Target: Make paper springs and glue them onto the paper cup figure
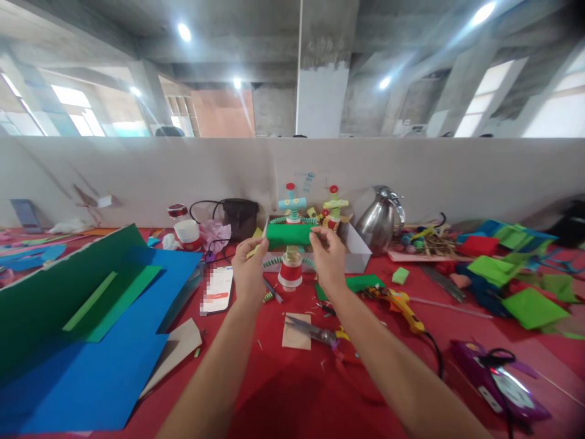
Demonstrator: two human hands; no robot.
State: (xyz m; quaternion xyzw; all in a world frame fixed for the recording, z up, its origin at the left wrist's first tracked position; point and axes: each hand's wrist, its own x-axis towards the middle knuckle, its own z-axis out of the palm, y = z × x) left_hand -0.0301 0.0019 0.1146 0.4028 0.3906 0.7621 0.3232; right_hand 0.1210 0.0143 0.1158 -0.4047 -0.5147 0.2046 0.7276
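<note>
My left hand (249, 268) and my right hand (328, 256) pinch the two ends of a green paper roll (289, 235), held level above the red table (292, 390). Under the roll stands a small paper cup (290, 273) with a red band and green coiled paper arms at its sides. The roll sits atop a short coiled stem above that cup. Behind them, a white box (359, 253) holds two similar paper figures (292, 204) with red round tops.
Large green and blue paper sheets (86, 329) lie at the left. A phone (216, 291), scissors (315, 332), a yellow glue gun (402, 305), a steel jug (380, 219), a black bag (238, 216) and green paper scraps (530, 305) are spread about.
</note>
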